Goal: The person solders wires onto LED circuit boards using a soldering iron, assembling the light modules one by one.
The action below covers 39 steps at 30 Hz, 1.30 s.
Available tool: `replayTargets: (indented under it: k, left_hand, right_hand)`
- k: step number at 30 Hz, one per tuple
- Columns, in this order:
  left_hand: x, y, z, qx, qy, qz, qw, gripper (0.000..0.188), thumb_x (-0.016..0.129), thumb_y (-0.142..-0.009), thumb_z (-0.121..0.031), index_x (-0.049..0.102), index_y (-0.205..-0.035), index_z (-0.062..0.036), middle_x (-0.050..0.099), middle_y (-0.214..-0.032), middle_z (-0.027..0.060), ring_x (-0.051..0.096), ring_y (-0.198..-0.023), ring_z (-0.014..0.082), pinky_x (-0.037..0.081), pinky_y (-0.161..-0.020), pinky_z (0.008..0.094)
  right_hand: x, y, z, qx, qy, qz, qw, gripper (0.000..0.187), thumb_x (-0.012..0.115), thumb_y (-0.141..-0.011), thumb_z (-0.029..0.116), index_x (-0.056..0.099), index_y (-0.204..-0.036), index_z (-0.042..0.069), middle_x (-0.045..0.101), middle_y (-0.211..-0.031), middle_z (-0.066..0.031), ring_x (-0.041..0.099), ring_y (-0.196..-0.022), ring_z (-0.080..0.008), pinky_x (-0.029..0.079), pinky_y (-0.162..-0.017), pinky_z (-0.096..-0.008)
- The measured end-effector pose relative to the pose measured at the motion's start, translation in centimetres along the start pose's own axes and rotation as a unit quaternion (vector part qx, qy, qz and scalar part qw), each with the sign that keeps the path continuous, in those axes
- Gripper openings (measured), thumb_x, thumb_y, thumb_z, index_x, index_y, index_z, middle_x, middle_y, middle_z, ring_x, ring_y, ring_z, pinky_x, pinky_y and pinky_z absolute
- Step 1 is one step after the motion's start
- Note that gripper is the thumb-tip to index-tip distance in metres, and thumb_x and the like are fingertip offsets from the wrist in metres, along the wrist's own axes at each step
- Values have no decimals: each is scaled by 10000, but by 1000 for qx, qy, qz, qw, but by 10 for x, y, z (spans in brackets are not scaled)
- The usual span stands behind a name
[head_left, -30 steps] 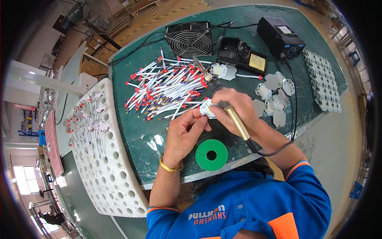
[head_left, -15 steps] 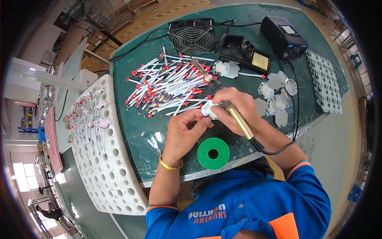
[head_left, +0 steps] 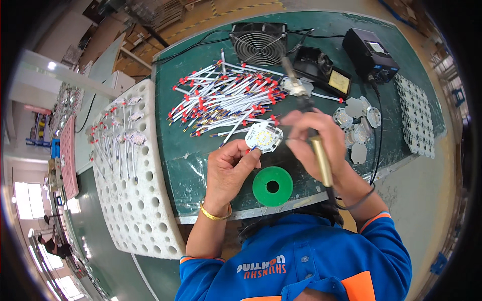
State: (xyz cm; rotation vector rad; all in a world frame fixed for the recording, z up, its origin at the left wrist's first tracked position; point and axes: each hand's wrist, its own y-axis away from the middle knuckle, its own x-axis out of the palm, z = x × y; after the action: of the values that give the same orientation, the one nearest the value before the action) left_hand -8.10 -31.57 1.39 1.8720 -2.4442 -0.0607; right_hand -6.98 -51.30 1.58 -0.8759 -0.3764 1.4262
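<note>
My left hand (head_left: 228, 169) pinches a white LED board (head_left: 263, 135) by its near left edge. A short wire end with a red band shows at the fingertips. My right hand (head_left: 324, 138), slightly blurred, is wrapped around a soldering iron (head_left: 321, 163) with a gold handle, held apart from the board. The iron's tip points away from me, over more LED boards (head_left: 290, 88) on the table. A green solder spool (head_left: 261, 194) lies just below the held board. Beyond my left hand spreads a pile of white wires (head_left: 226, 100) with red bands.
Behind the wires stands a fan (head_left: 258, 47). A soldering stand (head_left: 339, 82) with a yellow sponge and a black soldering station (head_left: 370, 55) are at far right. Loose round boards (head_left: 360, 135) and a board panel (head_left: 415, 118) lie right; white perforated foam (head_left: 135, 220) is left.
My right hand and the soldering iron have moved right, away from the held LED board, uncovering its face. My left hand keeps its pinch on the board.
</note>
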Motion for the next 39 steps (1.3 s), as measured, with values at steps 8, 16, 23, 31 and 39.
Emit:
replayTargets:
  k: [8, 16, 23, 31, 39]
  left_hand:
    - [11, 40, 0, 33, 85, -112, 990, 54, 610, -858, -48, 607, -817, -14, 598, -668, -13, 482, -598, 0, 366, -534, 157]
    - [14, 47, 8, 65, 71, -123, 988, 64, 609, -864, -58, 605, -821, -11, 574, -665, -27, 482, -606, -1, 367, -526, 158]
    - [20, 50, 1, 68, 82, -125, 986, 43, 596, -846, -25, 594, -821, 10, 616, -711, 43, 555, -635, 69, 423, -583, 200]
    - [21, 50, -3, 65, 88, -122, 986, 31, 586, -844, -9, 594, -824, 12, 612, -705, 41, 556, -632, 70, 418, -573, 196]
    - [22, 50, -4, 65, 72, -117, 988, 38, 586, -843, -14, 591, -819, 14, 617, -707, 48, 553, -629, 68, 419, -574, 199]
  right_hand:
    - [-38, 37, 33, -39, -64, 79, 994, 519, 546, -843, 517, 587, -980, 18, 554, -737, -93, 514, -604, -259, 399, -552, -349]
    - [-40, 49, 47, -95, -84, 129, 984, 366, 556, -862, 418, 636, -949, 71, 426, -630, -21, 474, -559, -195, 376, -575, -345]
    - [-37, 51, 50, -93, -84, 138, 983, 189, 599, -725, 107, 648, -906, 127, 411, -609, 2, 445, -511, -166, 372, -558, -316]
    - [-34, 51, 49, -84, -79, 147, 982, 329, 595, -614, 9, 652, -908, 145, 409, -613, 6, 435, -507, -166, 378, -556, -313]
    - [-35, 52, 49, -75, -77, 154, 982, 379, 600, -587, -4, 650, -928, 153, 423, -623, 7, 446, -513, -167, 380, -560, -309]
